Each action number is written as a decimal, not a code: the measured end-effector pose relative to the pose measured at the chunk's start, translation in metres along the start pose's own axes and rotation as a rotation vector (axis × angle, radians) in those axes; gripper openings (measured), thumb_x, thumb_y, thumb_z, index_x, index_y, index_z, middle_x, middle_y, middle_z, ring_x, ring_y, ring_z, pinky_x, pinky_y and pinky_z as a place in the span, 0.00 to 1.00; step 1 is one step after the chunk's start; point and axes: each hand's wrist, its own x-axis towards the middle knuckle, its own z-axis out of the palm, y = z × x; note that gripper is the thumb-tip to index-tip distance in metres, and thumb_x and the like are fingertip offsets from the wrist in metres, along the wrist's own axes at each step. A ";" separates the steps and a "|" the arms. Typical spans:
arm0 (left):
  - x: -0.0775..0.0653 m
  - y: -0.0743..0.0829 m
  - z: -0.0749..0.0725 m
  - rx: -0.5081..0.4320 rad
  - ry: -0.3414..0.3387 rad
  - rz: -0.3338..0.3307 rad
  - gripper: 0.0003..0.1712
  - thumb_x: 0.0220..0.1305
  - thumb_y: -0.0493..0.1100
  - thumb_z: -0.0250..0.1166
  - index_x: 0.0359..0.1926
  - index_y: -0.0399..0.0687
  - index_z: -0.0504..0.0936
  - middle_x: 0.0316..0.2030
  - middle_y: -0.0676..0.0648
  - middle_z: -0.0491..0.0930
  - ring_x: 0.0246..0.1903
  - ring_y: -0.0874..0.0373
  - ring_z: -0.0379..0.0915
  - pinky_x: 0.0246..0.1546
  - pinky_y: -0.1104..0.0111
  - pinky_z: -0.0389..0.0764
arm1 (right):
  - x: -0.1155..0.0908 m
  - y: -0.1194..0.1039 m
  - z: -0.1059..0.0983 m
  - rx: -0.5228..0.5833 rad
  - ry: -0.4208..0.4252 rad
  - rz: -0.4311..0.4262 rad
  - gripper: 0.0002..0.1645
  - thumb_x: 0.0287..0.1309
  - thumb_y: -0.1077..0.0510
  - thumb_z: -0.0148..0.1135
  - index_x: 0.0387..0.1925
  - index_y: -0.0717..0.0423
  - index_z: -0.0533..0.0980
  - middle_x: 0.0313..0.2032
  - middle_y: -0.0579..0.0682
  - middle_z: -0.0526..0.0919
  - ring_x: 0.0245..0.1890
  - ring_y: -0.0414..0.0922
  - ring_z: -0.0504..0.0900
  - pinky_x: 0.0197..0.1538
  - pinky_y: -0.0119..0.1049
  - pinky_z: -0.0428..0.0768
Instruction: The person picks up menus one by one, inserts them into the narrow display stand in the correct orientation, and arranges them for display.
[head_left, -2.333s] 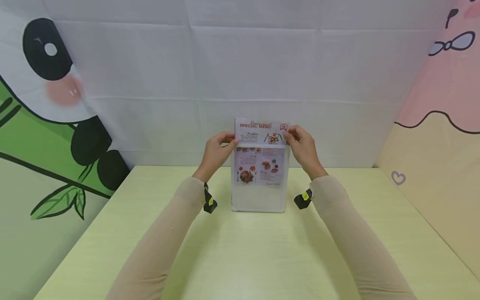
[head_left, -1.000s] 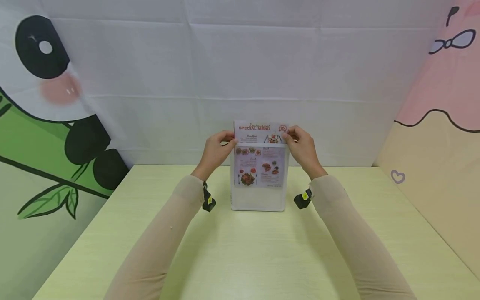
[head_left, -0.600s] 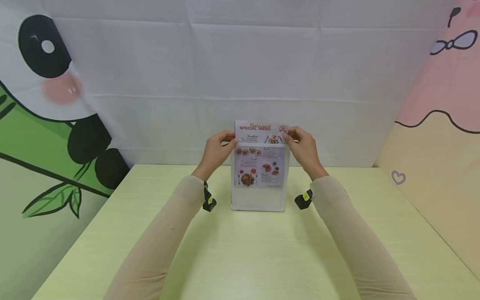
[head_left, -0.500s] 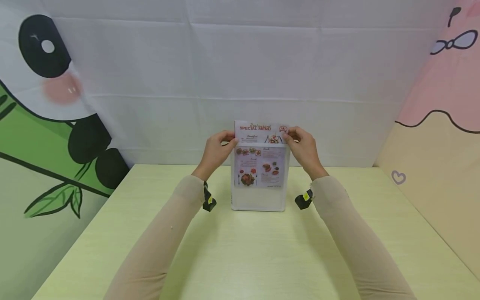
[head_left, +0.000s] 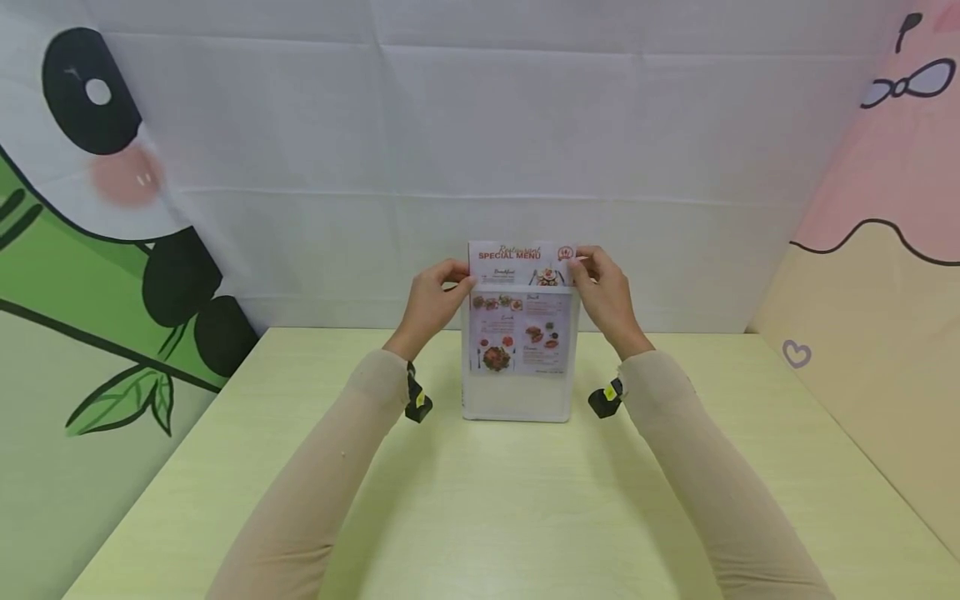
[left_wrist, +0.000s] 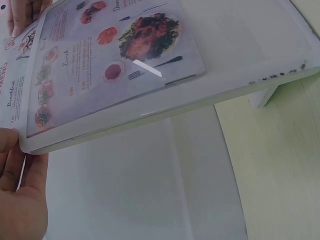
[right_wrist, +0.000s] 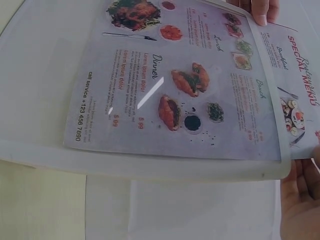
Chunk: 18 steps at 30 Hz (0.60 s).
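A white-rimmed sign holder [head_left: 516, 398] with a clear front stands on the table, leaning slightly back. Inside it, a printed restaurant menu sheet [head_left: 498, 272] shows through the front panel, its top strip sticking out above the rim and its lower edge short of the holder's bottom. My left hand [head_left: 431, 302] pinches the left edge of the menu at the holder's upper corner; in the left wrist view the thumb lies right at that corner. On the opposite side my right hand [head_left: 606, 296] pinches the menu's right edge just above the rim, thumb in front.
The pale yellow-green table [head_left: 480, 508] runs back to a white cloth backdrop [head_left: 495, 125]. Painted cartoon panels stand at left and right. A small black wrist camera [head_left: 417, 407] hangs below the left wrist, another black camera [head_left: 604, 402] below the right.
Compared with the earliest frame, the menu sits slightly lower in the holder. Within the last half second, my right hand's fingers have shifted a little up and outward along the menu's edge.
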 end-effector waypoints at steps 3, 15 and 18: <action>0.000 0.000 -0.001 -0.008 0.001 -0.002 0.11 0.67 0.42 0.61 0.46 0.40 0.81 0.43 0.40 0.82 0.48 0.50 0.78 0.55 0.61 0.79 | 0.000 0.000 0.001 0.011 0.004 0.000 0.19 0.71 0.50 0.49 0.55 0.55 0.71 0.50 0.56 0.80 0.51 0.49 0.77 0.57 0.44 0.76; 0.000 0.001 -0.002 -0.005 -0.028 -0.018 0.13 0.67 0.43 0.61 0.48 0.40 0.80 0.43 0.41 0.82 0.47 0.51 0.77 0.56 0.61 0.78 | -0.001 -0.001 0.000 -0.009 -0.020 0.022 0.17 0.72 0.50 0.47 0.52 0.58 0.70 0.51 0.55 0.79 0.49 0.49 0.76 0.54 0.44 0.74; 0.000 0.002 -0.002 0.004 -0.032 -0.018 0.14 0.67 0.44 0.61 0.49 0.41 0.80 0.44 0.42 0.82 0.48 0.51 0.77 0.56 0.61 0.78 | 0.000 -0.002 -0.001 -0.016 -0.023 0.037 0.18 0.72 0.50 0.46 0.53 0.58 0.70 0.52 0.55 0.78 0.51 0.49 0.76 0.56 0.44 0.74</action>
